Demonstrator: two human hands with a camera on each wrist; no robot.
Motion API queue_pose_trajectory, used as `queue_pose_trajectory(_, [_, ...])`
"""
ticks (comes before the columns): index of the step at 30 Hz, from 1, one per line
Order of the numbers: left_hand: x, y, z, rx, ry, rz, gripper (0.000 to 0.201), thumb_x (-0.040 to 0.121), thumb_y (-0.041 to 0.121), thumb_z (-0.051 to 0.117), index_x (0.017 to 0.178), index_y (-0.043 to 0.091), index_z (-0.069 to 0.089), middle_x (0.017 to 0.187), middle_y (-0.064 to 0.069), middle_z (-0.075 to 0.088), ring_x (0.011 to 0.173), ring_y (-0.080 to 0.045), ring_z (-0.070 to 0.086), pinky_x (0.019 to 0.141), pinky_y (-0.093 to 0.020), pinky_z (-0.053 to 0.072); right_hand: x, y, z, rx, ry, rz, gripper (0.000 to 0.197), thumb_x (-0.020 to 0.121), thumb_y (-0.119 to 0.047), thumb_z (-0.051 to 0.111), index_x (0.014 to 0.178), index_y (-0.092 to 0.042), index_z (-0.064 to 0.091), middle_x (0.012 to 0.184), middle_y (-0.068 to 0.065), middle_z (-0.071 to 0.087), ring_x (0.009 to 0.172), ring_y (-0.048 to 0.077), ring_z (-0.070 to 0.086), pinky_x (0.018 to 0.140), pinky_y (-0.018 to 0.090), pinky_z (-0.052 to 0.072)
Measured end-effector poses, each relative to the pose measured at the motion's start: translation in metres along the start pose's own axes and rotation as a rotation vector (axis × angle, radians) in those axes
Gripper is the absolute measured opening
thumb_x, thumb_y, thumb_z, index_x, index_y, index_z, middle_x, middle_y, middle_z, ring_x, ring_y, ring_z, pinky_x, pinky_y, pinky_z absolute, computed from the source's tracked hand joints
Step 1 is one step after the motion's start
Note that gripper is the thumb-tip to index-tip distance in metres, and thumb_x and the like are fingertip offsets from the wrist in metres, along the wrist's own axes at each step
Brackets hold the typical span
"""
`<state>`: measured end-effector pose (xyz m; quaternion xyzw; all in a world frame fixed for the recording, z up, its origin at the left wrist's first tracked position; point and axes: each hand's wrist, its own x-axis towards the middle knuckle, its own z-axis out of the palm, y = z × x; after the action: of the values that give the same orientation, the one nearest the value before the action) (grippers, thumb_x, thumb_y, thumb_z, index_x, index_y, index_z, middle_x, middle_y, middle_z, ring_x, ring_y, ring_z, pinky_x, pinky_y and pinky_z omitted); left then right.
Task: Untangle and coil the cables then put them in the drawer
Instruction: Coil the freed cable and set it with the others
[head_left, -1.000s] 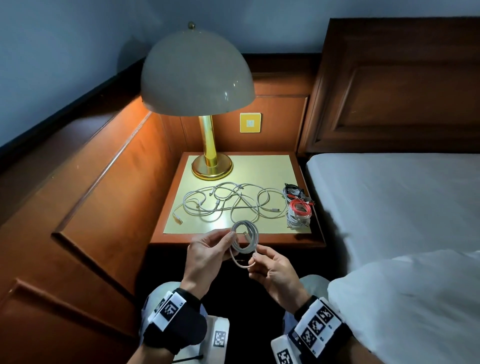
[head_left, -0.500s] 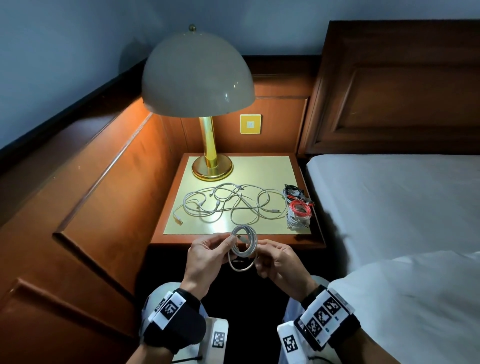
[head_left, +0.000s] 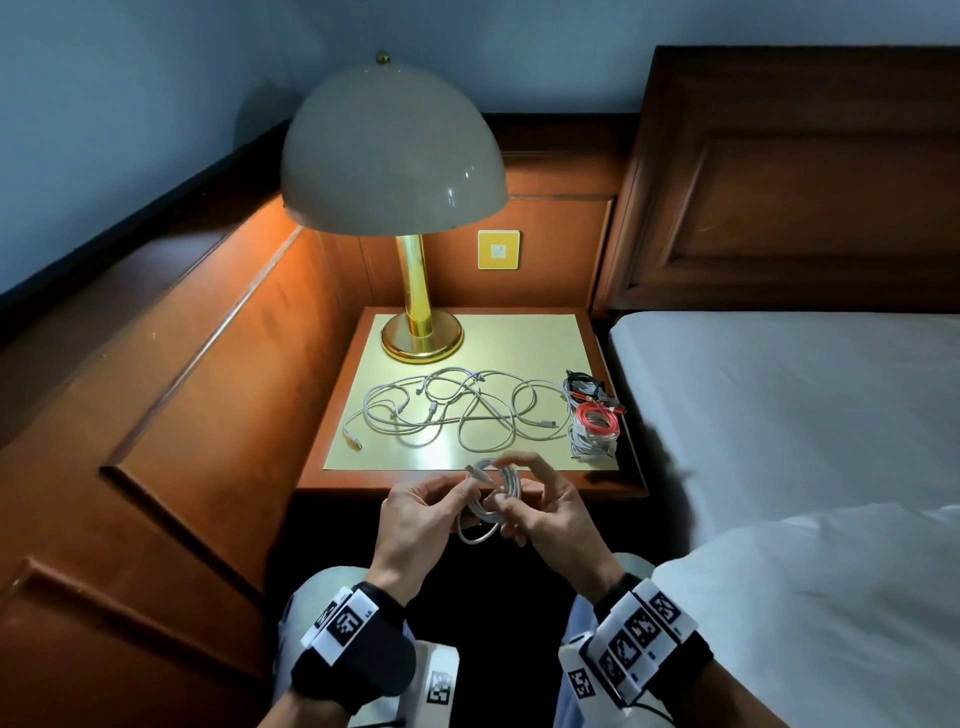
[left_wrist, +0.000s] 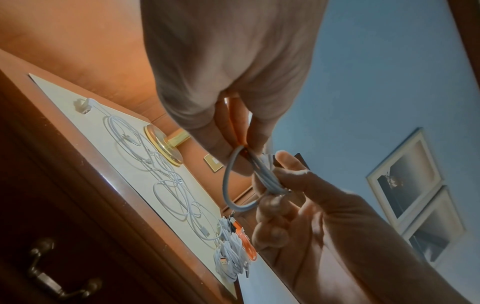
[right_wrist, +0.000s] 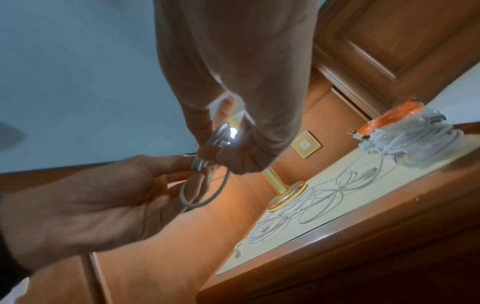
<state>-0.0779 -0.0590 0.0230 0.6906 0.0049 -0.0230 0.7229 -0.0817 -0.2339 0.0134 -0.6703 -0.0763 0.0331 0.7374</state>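
A small white cable coil (head_left: 493, 499) hangs in front of the nightstand's front edge, held between both hands. My left hand (head_left: 467, 488) pinches its left side with thumb and fingers. My right hand (head_left: 511, 512) curls round its right side, index finger raised over the top. One loose loop (left_wrist: 228, 185) sags below the coil. The left wrist view shows the right hand (left_wrist: 280, 185) gripping the bundled strands. Tangled white cables (head_left: 457, 410) lie spread on the nightstand top. The drawer handle (left_wrist: 59, 273) shows on the shut drawer front.
Coiled red, white and black cable bundles (head_left: 595, 421) sit at the nightstand's right edge. A brass lamp (head_left: 421, 338) stands at the back left of the nightstand (head_left: 353, 478). A bed (head_left: 779, 415) lies to the right and wood panelling to the left.
My right hand has come up from below the coil and now curls round its right side. The coil sits a little lower, and the loose end below it is shorter.
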Motion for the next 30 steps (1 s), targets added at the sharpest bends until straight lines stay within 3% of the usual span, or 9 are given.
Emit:
queue_pose_trajectory(4, [0.002, -0.003, 0.001, 0.047, 0.014, 0.01, 0.009, 0.089, 0.02, 0.076, 0.093, 0.015, 0.082, 0.093, -0.01, 0.079, 0.092, -0.034, 0.075, 0.092, -0.056, 0.057, 0.002, 0.005, 0.0, -0.217, 0.058, -0.049, 0.026, 0.09, -0.009, 0.071, 0.106, -0.031, 0.073, 0.078, -0.009, 0.071, 0.066, 0.004, 0.064, 0.063, 0.02, 0.05])
queue_pose_trajectory(10, [0.002, -0.005, 0.002, 0.161, 0.03, 0.038, 0.006, 0.088, 0.021, 0.077, 0.091, 0.018, 0.082, 0.086, 0.0, 0.079, 0.085, -0.021, 0.077, 0.087, -0.045, 0.06, 0.004, 0.003, -0.002, -0.269, 0.176, -0.061, 0.014, 0.084, -0.018, 0.082, 0.091, -0.03, 0.078, 0.097, -0.006, 0.074, 0.091, 0.02, 0.071, 0.086, 0.044, 0.059])
queue_pose_trajectory(13, [0.002, -0.007, 0.003, 0.314, 0.03, 0.084, 0.006, 0.089, 0.021, 0.076, 0.089, 0.02, 0.082, 0.08, 0.008, 0.078, 0.076, -0.009, 0.075, 0.077, -0.032, 0.061, 0.004, -0.001, -0.003, -0.276, 0.2, -0.09, 0.011, 0.082, -0.019, 0.083, 0.086, -0.027, 0.076, 0.096, -0.007, 0.07, 0.092, 0.02, 0.07, 0.083, 0.04, 0.059])
queue_pose_trajectory(15, [0.0, -0.011, 0.004, 0.36, 0.021, 0.08, 0.006, 0.089, 0.021, 0.076, 0.089, 0.02, 0.082, 0.077, 0.008, 0.077, 0.071, -0.01, 0.073, 0.073, -0.033, 0.061, 0.007, -0.008, -0.004, -0.284, 0.193, -0.094, 0.01, 0.085, -0.017, 0.08, 0.086, -0.025, 0.074, 0.093, -0.008, 0.071, 0.089, 0.015, 0.07, 0.08, 0.035, 0.058])
queue_pose_trajectory(18, [0.001, -0.019, 0.002, 0.374, 0.043, 0.039, 0.006, 0.088, 0.024, 0.077, 0.088, 0.02, 0.081, 0.076, 0.009, 0.077, 0.072, -0.011, 0.074, 0.077, -0.038, 0.062, 0.01, -0.019, -0.005, -0.17, 0.168, -0.052, 0.008, 0.088, -0.017, 0.077, 0.089, -0.014, 0.07, 0.083, -0.003, 0.072, 0.079, 0.01, 0.068, 0.075, 0.025, 0.055])
queue_pose_trajectory(23, [0.004, -0.022, -0.006, 0.379, 0.067, 0.012, 0.01, 0.087, 0.031, 0.076, 0.084, 0.023, 0.081, 0.076, 0.008, 0.077, 0.075, -0.013, 0.074, 0.079, -0.042, 0.061, 0.002, -0.017, -0.006, -0.008, 0.21, 0.008, 0.015, 0.093, -0.016, 0.071, 0.095, -0.007, 0.059, 0.086, 0.013, 0.071, 0.088, 0.032, 0.073, 0.089, 0.044, 0.058])
queue_pose_trajectory(25, [0.005, -0.023, -0.009, 0.336, 0.091, -0.018, 0.014, 0.085, 0.035, 0.075, 0.083, 0.022, 0.081, 0.076, 0.003, 0.077, 0.077, -0.019, 0.075, 0.078, -0.045, 0.062, -0.003, -0.02, -0.004, 0.12, 0.217, 0.027, 0.017, 0.094, -0.01, 0.066, 0.096, -0.001, 0.053, 0.083, 0.017, 0.072, 0.086, 0.031, 0.074, 0.089, 0.042, 0.059])
queue_pose_trajectory(27, [0.004, -0.023, -0.01, 0.258, 0.119, -0.049, 0.011, 0.088, 0.025, 0.076, 0.083, 0.018, 0.082, 0.077, -0.004, 0.077, 0.076, -0.023, 0.074, 0.074, -0.041, 0.064, -0.007, -0.022, -0.004, 0.164, 0.222, 0.021, 0.017, 0.096, -0.008, 0.063, 0.097, 0.002, 0.05, 0.085, 0.025, 0.071, 0.084, 0.031, 0.074, 0.086, 0.039, 0.06])
queue_pose_trajectory(30, [-0.001, -0.018, -0.008, 0.166, 0.089, -0.068, 0.008, 0.09, 0.013, 0.075, 0.086, 0.013, 0.082, 0.08, -0.009, 0.077, 0.074, -0.019, 0.072, 0.071, -0.035, 0.063, -0.007, -0.021, -0.005, 0.165, 0.269, -0.005, 0.017, 0.097, -0.01, 0.063, 0.098, 0.001, 0.05, 0.083, 0.026, 0.07, 0.081, 0.032, 0.072, 0.086, 0.041, 0.06])
